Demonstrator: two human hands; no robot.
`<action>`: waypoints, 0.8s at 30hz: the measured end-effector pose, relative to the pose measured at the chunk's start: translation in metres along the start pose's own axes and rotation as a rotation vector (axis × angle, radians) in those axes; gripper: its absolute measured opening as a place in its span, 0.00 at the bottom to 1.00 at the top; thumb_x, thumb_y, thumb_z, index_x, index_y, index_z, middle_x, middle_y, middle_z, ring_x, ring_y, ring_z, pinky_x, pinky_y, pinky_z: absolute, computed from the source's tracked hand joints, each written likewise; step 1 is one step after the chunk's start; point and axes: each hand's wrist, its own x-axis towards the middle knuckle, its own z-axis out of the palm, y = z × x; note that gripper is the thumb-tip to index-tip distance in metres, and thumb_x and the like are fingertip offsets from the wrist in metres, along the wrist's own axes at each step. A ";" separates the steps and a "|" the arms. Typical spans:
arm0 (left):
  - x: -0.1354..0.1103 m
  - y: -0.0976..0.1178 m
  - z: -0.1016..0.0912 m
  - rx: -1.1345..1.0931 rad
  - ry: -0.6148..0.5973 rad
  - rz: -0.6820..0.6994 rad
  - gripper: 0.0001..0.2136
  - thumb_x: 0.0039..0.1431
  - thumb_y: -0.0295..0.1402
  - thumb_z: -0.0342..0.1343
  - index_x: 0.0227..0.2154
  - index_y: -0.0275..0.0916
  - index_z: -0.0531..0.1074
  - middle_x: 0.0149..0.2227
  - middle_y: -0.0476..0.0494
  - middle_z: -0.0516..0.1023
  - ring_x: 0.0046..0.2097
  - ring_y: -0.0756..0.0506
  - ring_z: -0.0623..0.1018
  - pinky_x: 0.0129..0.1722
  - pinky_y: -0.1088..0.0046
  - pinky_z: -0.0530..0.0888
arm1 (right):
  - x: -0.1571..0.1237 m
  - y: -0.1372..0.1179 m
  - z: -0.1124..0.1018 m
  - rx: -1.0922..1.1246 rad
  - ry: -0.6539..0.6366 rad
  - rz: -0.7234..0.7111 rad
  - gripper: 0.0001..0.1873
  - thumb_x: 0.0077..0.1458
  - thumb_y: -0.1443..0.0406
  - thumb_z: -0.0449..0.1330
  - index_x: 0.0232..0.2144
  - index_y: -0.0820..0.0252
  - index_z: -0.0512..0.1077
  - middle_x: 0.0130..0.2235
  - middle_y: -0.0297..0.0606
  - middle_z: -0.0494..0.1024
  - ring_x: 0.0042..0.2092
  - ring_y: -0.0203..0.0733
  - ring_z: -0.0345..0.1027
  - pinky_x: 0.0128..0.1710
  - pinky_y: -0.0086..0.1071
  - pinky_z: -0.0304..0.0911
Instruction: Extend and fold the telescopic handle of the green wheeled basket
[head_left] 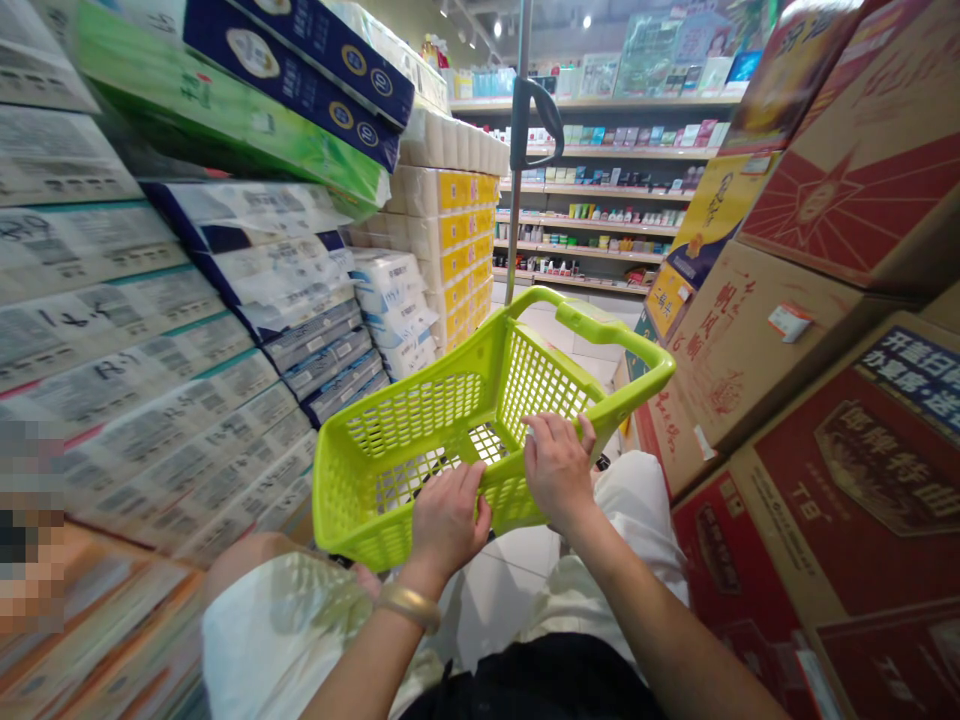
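Note:
A lime-green plastic shopping basket [420, 420] sits in front of me, tilted, with nothing visible inside. My left hand [448, 518] is closed over the basket's near rim, a pale bangle on its wrist. My right hand [556, 466] curls over the same rim a little to the right, its fingers reaching inside. The basket's green handle bar [600, 325] rises on the far right side.
Stacked packs of tissue and toilet paper [225, 300] wall the left side. Red and brown cardboard cartons [825, 400] pile up on the right. A metal pole with a dark grip [521, 120] stands behind the basket. Stocked shelves [600, 190] run across the back, beyond a pale tiled aisle.

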 end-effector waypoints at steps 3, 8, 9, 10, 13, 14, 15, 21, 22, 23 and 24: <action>-0.001 -0.002 0.000 0.001 -0.010 0.010 0.16 0.56 0.31 0.49 0.49 0.40 0.67 0.40 0.41 0.76 0.41 0.42 0.74 0.41 0.64 0.68 | -0.012 -0.021 0.006 0.070 -0.083 -0.069 0.12 0.60 0.68 0.54 0.46 0.55 0.69 0.44 0.38 0.78 0.48 0.44 0.68 0.62 0.44 0.35; -0.004 -0.003 -0.001 0.017 -0.008 0.023 0.17 0.56 0.32 0.49 0.50 0.40 0.66 0.40 0.41 0.76 0.41 0.42 0.74 0.41 0.64 0.68 | -0.015 -0.022 0.007 0.143 -0.067 -0.073 0.09 0.60 0.68 0.54 0.43 0.56 0.69 0.42 0.37 0.79 0.45 0.41 0.70 0.62 0.43 0.35; -0.004 -0.003 -0.001 0.018 -0.006 0.021 0.18 0.56 0.31 0.49 0.50 0.41 0.66 0.40 0.41 0.76 0.41 0.42 0.74 0.41 0.64 0.68 | -0.013 -0.017 0.005 0.141 -0.045 -0.067 0.08 0.60 0.67 0.54 0.43 0.56 0.69 0.42 0.37 0.79 0.45 0.41 0.70 0.62 0.43 0.35; -0.004 -0.003 -0.001 0.018 -0.003 0.019 0.18 0.56 0.30 0.49 0.50 0.40 0.66 0.40 0.41 0.76 0.41 0.42 0.74 0.41 0.65 0.68 | -0.010 -0.011 0.002 0.131 -0.016 -0.056 0.08 0.61 0.66 0.55 0.42 0.56 0.70 0.44 0.37 0.78 0.46 0.41 0.70 0.62 0.43 0.35; -0.004 -0.001 -0.001 0.016 0.007 0.017 0.17 0.56 0.30 0.49 0.50 0.40 0.66 0.40 0.41 0.76 0.40 0.42 0.74 0.41 0.65 0.67 | -0.004 0.003 -0.004 0.067 0.067 -0.006 0.10 0.62 0.67 0.54 0.44 0.56 0.71 0.47 0.39 0.78 0.49 0.43 0.69 0.62 0.43 0.36; -0.004 0.000 -0.001 0.016 0.011 0.018 0.17 0.56 0.30 0.49 0.50 0.40 0.66 0.40 0.41 0.76 0.40 0.42 0.74 0.41 0.64 0.67 | -0.003 0.004 -0.004 0.048 0.080 0.009 0.11 0.62 0.68 0.53 0.45 0.56 0.71 0.47 0.40 0.78 0.49 0.43 0.69 0.62 0.44 0.37; -0.004 0.000 -0.001 0.017 0.016 0.019 0.17 0.56 0.30 0.49 0.50 0.39 0.66 0.40 0.41 0.76 0.40 0.42 0.74 0.41 0.64 0.67 | -0.004 0.003 -0.004 0.038 0.081 0.017 0.12 0.62 0.68 0.52 0.45 0.56 0.71 0.46 0.40 0.78 0.48 0.43 0.69 0.62 0.44 0.37; -0.005 -0.002 0.001 0.023 0.036 0.041 0.17 0.56 0.31 0.50 0.49 0.38 0.66 0.40 0.41 0.76 0.41 0.41 0.74 0.41 0.64 0.67 | -0.020 -0.027 0.008 0.123 -0.043 -0.059 0.12 0.61 0.69 0.54 0.45 0.53 0.71 0.46 0.37 0.79 0.49 0.42 0.69 0.62 0.44 0.34; -0.005 -0.003 0.001 0.024 0.041 0.048 0.17 0.56 0.31 0.50 0.49 0.38 0.66 0.40 0.41 0.76 0.41 0.41 0.74 0.41 0.64 0.67 | -0.022 -0.031 0.009 0.137 -0.048 -0.071 0.12 0.61 0.69 0.54 0.45 0.53 0.71 0.46 0.37 0.79 0.49 0.42 0.69 0.62 0.44 0.33; -0.006 -0.004 0.001 0.026 0.045 0.055 0.16 0.56 0.31 0.50 0.49 0.38 0.66 0.40 0.41 0.76 0.41 0.41 0.74 0.41 0.64 0.67 | -0.023 -0.032 0.010 0.147 -0.045 -0.078 0.12 0.60 0.70 0.53 0.45 0.53 0.71 0.46 0.36 0.79 0.49 0.42 0.69 0.62 0.44 0.33; -0.006 -0.004 0.001 0.029 0.049 0.060 0.16 0.56 0.30 0.50 0.49 0.38 0.66 0.39 0.41 0.76 0.40 0.41 0.74 0.40 0.64 0.67 | -0.024 -0.031 0.010 0.152 -0.034 -0.079 0.12 0.60 0.70 0.53 0.44 0.53 0.71 0.47 0.36 0.79 0.49 0.42 0.70 0.62 0.44 0.33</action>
